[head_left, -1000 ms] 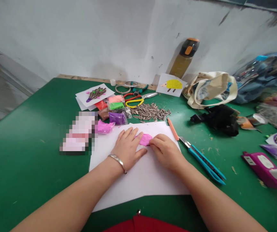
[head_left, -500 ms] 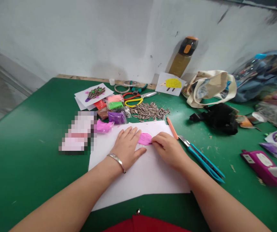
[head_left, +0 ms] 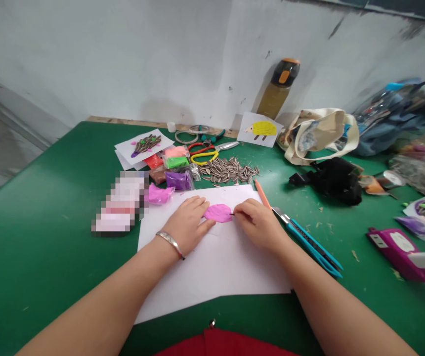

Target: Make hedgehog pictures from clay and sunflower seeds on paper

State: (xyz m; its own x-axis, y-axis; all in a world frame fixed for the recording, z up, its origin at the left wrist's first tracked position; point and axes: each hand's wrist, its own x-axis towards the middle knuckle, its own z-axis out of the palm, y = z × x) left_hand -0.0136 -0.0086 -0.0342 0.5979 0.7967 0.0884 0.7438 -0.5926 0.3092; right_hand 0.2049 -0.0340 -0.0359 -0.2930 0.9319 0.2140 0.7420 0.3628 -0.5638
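Pink modelling clay (head_left: 218,213) lies pressed into a flat oval on a white paper sheet (head_left: 212,267), toward the far end of the sheet and between my hands. My left hand (head_left: 186,225) rests flat on the paper with its fingers lying close together, their tips just beside the clay's left edge, and a silver bangle (head_left: 170,244) sits on that wrist. My right hand (head_left: 259,225) is curled, its fingertips pressed together at the clay's right edge, pinching a thin dark tip (head_left: 232,214) too small for me to name. Just right of that hand lie an orange stick (head_left: 262,194) and a blue utility knife (head_left: 309,247). Beyond the paper, on the green table (head_left: 30,257), are a heap of striped sunflower seeds (head_left: 227,170), packets of purple (head_left: 178,180) and green clay (head_left: 177,161), and a loose pink clay lump (head_left: 159,194). Further off are yellow-handled scissors (head_left: 204,157), a seed-covered hedgehog card (head_left: 144,146), and a yellow hedgehog drawing (head_left: 260,129) propped near a water bottle (head_left: 277,86).
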